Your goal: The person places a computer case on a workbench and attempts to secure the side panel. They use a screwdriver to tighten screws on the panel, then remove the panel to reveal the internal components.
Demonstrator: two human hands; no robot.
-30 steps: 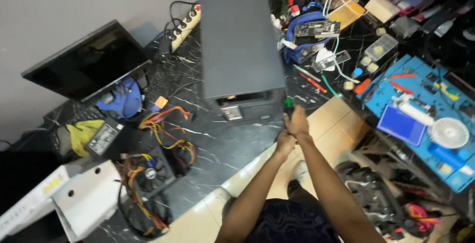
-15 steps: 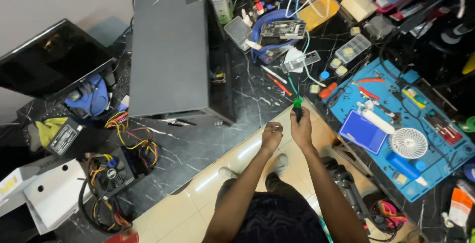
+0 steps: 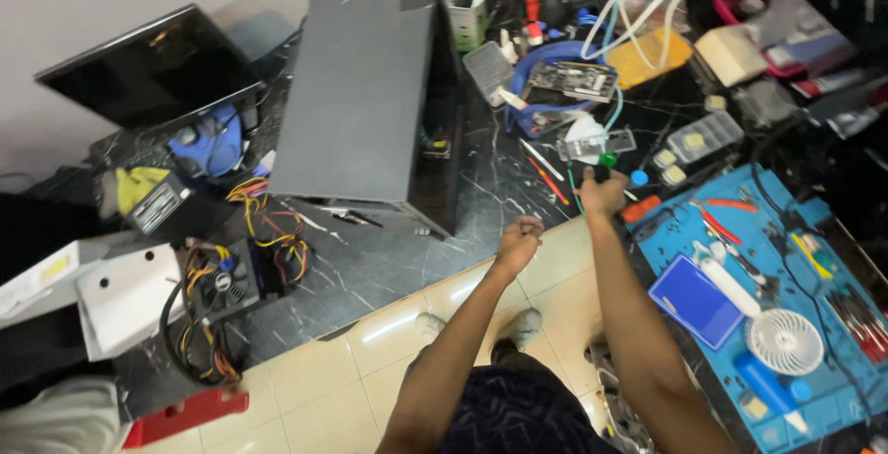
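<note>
The right hand is closed around a screwdriver with a green-capped handle, the cap standing up above the fist and the shaft hidden below. The hand sits over the edge of the black marble worktop, near a red-handled tool lying flat on the stone and just left of the corner of a blue work mat. The left hand is curled into a loose fist with nothing visible in it; whether it pinches something small cannot be told. It hovers at the worktop's front edge, apart from the right hand and just right of the lower corner of a dark grey computer case.

The case lies on its side on the worktop, its flat panel facing up. Left of it rests a power supply unit with a bundle of yellow, red and black wires, and beyond that a white box. A black monitor leans against the wall at the upper left. Behind the right hand lie a circuit board inside a coil of blue cable and a clear plastic parts box. On the blue work mat sit a small white fan, a dark blue pad and several hand tools. Both forearms reach out from the bottom of the view over a cream tiled floor.
</note>
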